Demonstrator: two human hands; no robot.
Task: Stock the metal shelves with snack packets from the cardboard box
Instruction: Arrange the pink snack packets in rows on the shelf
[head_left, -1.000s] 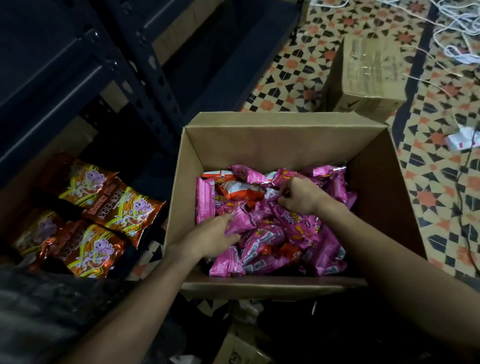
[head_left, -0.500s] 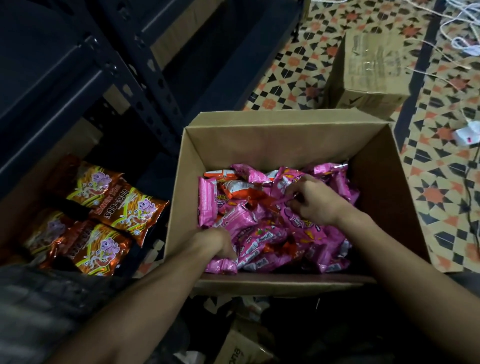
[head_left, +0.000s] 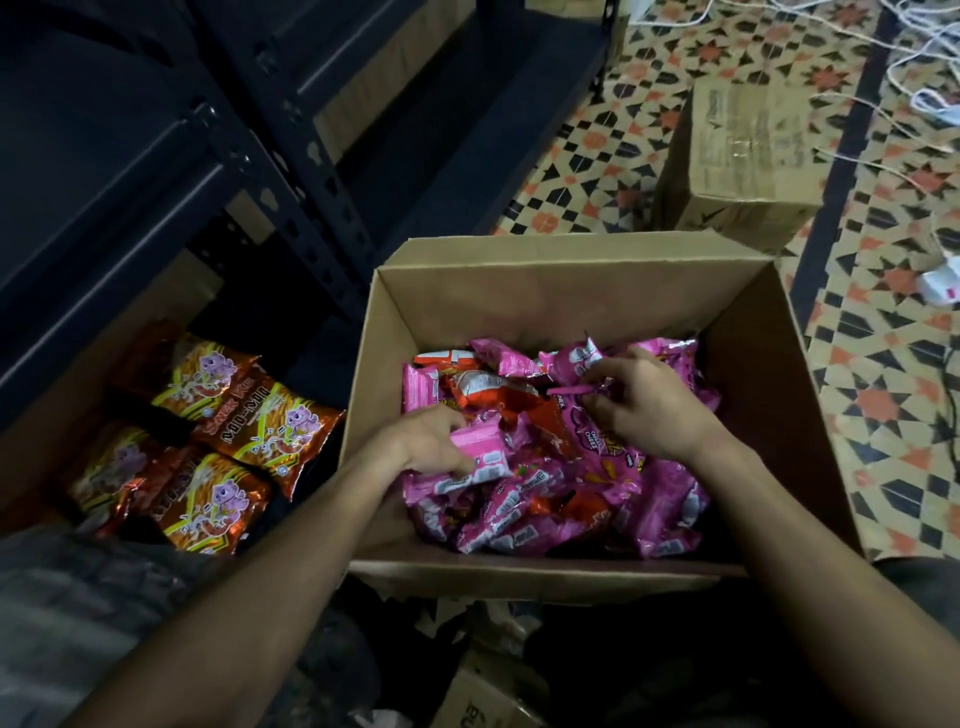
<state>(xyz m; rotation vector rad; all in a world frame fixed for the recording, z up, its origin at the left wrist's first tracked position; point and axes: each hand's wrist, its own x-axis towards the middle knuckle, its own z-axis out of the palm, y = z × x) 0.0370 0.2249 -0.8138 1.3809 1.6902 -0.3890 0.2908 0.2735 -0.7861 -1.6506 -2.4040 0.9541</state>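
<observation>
Two hands down inside box (head_left: 545, 301), centre of frame, head view. Working among packets (head_left: 550, 519) heaped pink and red on its floor. Grips pink packet (head_left: 480, 449) with left hand (head_left: 431, 441), fingers curled round it, close to the box's left wall. Pinches edge of second packet (head_left: 566, 389) with right hand (head_left: 649, 410), higher and further right in the heap. Apart from each other, with loose wrappers between.

Finds shelf (head_left: 156, 306) at lower left of frame, beyond the box's left wall, with orange packets (head_left: 260, 426) lying flat on it, overlapping. Puts left hand plainly nearer to it than right hand, with only the cardboard wall between. Holds pink packet with long axis seemingly left to right in frame, slightly tilted, so pointing roughly shelfward. Probably calls for a lift clear of the wall's rim, then a carry leftward to a spot beside orange packets. Would mean a reach across the left arm for right hand, so likelier to come second. Cannot tell how much bare shelf remains: too dark there.
</observation>
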